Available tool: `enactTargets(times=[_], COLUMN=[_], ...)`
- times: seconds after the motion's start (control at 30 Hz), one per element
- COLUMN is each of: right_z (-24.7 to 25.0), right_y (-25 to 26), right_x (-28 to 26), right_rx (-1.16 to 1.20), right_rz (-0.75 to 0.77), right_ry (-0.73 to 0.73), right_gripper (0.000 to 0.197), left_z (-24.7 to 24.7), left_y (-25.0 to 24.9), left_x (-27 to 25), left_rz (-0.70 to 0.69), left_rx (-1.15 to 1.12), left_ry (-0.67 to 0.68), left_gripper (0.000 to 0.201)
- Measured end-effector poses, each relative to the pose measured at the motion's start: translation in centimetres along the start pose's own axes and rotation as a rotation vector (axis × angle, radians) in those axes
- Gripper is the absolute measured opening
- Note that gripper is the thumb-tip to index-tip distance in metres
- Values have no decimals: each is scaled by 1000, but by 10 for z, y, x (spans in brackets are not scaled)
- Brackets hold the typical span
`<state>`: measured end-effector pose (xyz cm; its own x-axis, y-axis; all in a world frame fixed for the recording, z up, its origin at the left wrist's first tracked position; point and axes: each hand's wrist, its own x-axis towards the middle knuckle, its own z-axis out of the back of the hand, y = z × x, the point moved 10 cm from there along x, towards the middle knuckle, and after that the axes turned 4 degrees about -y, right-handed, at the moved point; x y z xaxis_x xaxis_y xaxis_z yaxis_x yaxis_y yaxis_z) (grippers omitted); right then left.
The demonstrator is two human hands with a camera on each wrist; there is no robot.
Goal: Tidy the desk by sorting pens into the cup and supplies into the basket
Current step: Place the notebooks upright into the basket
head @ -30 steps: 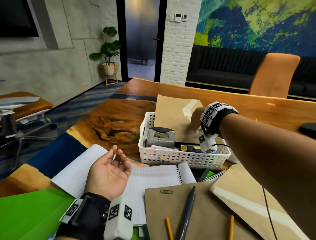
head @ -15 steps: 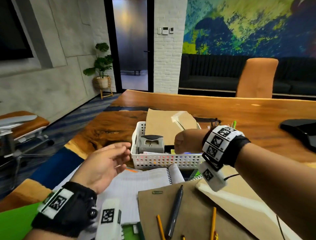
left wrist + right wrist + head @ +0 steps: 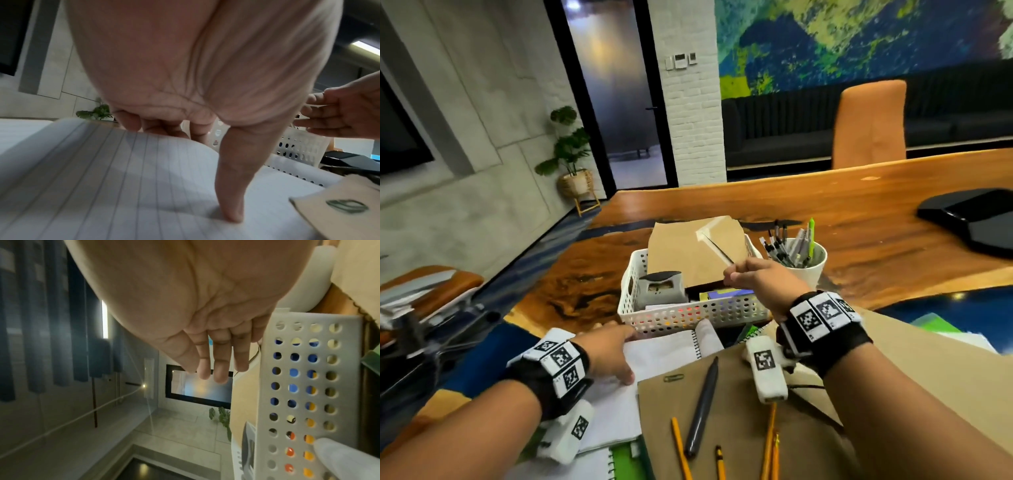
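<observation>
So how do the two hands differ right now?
The left hand is low, its thumb pressed on the lined notebook page, fingers at the page's far edge; the right hand hangs in the air beside the white basket and touches nothing. The left hand's palm faces down; the right hand's fingers are straight and empty. Both wear black wristbands with printed markers.

From our head we look down across the counter (image 3: 825, 192); both wrist views, close under our palms, share the basket (image 3: 688, 313).
</observation>
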<state>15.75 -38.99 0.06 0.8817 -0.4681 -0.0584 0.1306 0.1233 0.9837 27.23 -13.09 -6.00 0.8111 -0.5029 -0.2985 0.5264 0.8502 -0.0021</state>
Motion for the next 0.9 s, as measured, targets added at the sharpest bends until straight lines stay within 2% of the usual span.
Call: enactTargets(times=[0.1,0.2,0.3,0.4,0.53,0.63,0.73,0.9], right_z=[9,13,15,16,10,-5,-20,-27], right_y=[-11,-14,-16,-15,-2,13,23,30], right_x=[3,3,3,-2,-12,-24,-36,-42], right_rx=[165,253,298,314,288,312,316,283], right_rz=[22,44,78,99,170,206,209,255], right_ry=[-26,-17,-10,7,65,188,313,335], right_gripper=[12,12,12,12,16,36,45,33], left_z=[-2,1,28,72,135,169,186,183], left_y=[-5,-14,-21,-28,-36,-38,-40,-42], left_x=[2,-1,-10,-26,-54,-75,-87,-86], left_rz=[-11,-56,-96,-148,-237,-270,-293,-304], left_rx=[-10,-151,-220,-246,-245,-286,-308,-290], left_ry=[28,77,48,-65,-342,-520,-612,-612], left_gripper=[71,54,45,34,28,24,19,19])
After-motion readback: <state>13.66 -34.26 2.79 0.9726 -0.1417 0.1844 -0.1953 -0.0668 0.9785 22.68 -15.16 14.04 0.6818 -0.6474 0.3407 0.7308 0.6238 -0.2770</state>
